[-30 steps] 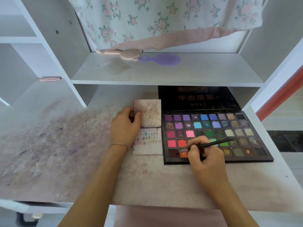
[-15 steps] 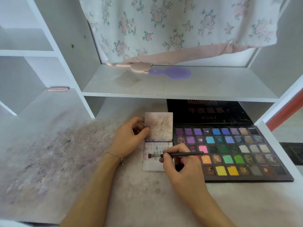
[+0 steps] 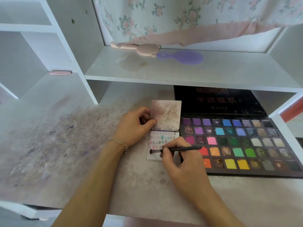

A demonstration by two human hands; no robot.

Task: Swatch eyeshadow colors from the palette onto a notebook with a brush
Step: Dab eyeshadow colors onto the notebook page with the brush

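Note:
A small open notebook (image 3: 164, 138) lies on the desk, its stained upper leaf flipped back and its lower page carrying rows of colour swatches. My left hand (image 3: 134, 126) pinches the upper leaf at its left edge. My right hand (image 3: 180, 161) grips a thin black brush (image 3: 178, 149), lying nearly level, with its tip on the lower left part of the swatch page. The large black eyeshadow palette (image 3: 237, 145) lies open just right of the notebook, with several rows of bright and dark pans. My right hand covers part of the page and the palette's left edge.
A white shelf (image 3: 180, 71) overhangs the back of the desk, holding a pink brush (image 3: 139, 48) and a purple brush (image 3: 182, 57). A floral curtain (image 3: 180, 17) hangs behind. The desk surface (image 3: 49, 136) to the left is smeared with powder. A pink clip (image 3: 59, 72) lies far left.
My right hand moved the brush left from the palette's lower left pans to the notebook page, then further toward the page's lower left. My left hand kept its hold on the notebook.

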